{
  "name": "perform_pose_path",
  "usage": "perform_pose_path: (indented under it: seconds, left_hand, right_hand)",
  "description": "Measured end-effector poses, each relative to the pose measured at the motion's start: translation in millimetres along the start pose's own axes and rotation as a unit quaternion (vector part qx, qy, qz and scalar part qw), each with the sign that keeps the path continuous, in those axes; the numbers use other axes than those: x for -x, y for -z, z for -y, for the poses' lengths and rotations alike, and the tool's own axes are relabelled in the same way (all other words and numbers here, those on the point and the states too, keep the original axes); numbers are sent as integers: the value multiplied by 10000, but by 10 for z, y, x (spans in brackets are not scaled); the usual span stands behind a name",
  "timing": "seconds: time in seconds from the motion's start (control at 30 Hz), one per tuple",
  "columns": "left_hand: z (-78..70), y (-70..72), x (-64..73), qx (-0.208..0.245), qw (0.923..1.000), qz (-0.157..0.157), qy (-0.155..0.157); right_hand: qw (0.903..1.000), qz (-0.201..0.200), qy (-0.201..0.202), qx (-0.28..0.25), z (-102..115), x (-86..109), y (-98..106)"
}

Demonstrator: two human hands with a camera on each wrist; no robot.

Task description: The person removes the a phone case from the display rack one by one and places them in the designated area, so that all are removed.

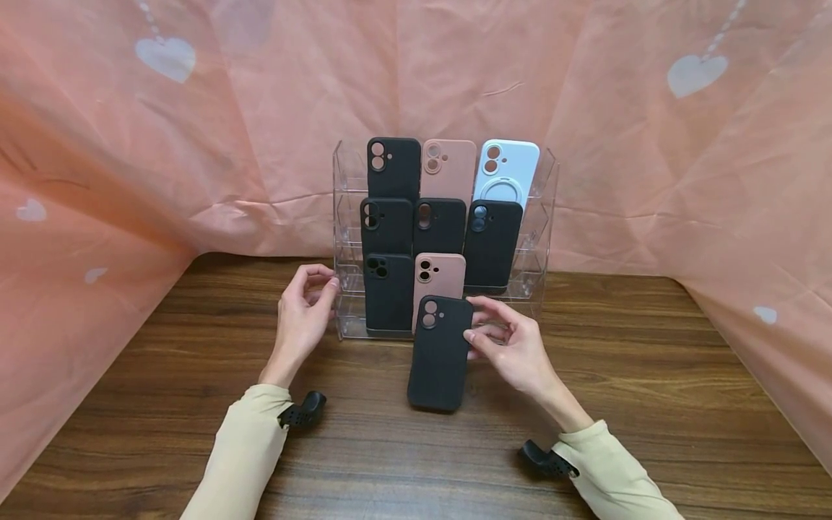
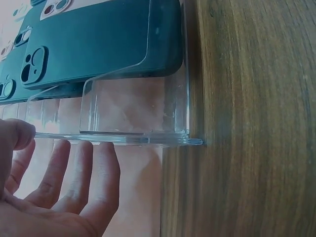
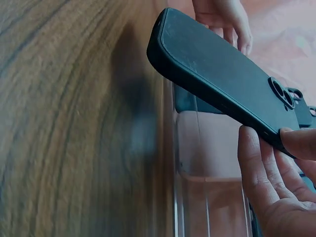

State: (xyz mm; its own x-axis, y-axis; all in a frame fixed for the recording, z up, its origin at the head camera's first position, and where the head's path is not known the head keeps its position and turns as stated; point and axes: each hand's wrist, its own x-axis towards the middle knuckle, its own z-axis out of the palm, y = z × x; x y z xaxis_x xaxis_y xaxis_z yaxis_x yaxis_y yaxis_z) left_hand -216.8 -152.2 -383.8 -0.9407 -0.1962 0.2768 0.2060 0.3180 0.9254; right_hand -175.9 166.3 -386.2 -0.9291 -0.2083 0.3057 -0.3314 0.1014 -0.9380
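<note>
My right hand (image 1: 510, 350) pinches a black phone case (image 1: 440, 357) by its right edge, thumb in front and fingers behind. The case is held upright and slightly tilted, before the lowest tier of a clear acrylic display stand (image 1: 354, 328). In the right wrist view the case (image 3: 217, 69) has two camera holes near the gripped end. At the stand's left side, my left hand (image 1: 304, 310) holds the side panel, with thumb at its edge and fingertips against its outer face. Behind the held case, a pink case (image 1: 439, 278) is partly hidden.
Black, pink and white cases lean in rows on the stand, among them a white case (image 1: 507, 173) with a ring at top right and a black case (image 1: 388, 296) at bottom left. A wooden table (image 1: 650, 375) lies beneath. Pink fabric (image 1: 611, 144) hangs around the back and sides.
</note>
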Motion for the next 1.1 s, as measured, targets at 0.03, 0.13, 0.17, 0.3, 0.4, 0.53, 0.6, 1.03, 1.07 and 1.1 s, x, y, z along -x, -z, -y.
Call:
perform_pose_path:
  seconds: [0.03, 0.13, 0.17, 0.3, 0.4, 0.53, 0.6, 1.03, 1.07, 1.1]
  left_hand:
    - [1, 3, -2, 6, 10000, 17, 9]
    - [5, 14, -6, 42, 10000, 66, 25]
    - [8, 16, -9, 49, 10000, 80, 31]
    - [17, 23, -13, 56, 9999, 119, 50]
    - [20, 24, -15, 52, 9999, 138, 64]
    - [18, 23, -16, 58, 9998, 156, 73]
    - [14, 23, -16, 67, 9998, 159, 80]
    - [25, 31, -21, 79, 9998, 196, 35]
    - [25, 31, -22, 85, 9998, 199, 28]
    - [26, 30, -23, 87, 9998, 200, 26]
  right_hand:
    - [10000, 44, -50, -7, -2, 0, -16]
    - [9996, 182, -197, -92, -2, -1, -67]
    - [9994, 229, -231, -103, -3, -2, -84]
    - [9985, 443, -314, -112, -9, -2, -152]
    - [9976, 581, -359, -87, -11, -1, -207]
    - [9964, 734, -405, -143, -9, -3, -284]
    - [9956, 822, -417, -186, -12, -6, -323]
    - [9926, 1078, -547, -108, -46, -30, -520]
    - [9924, 1072, -593, -112, -43, -31, -531]
    - [9922, 1062, -646, -123, -38, -31, -543]
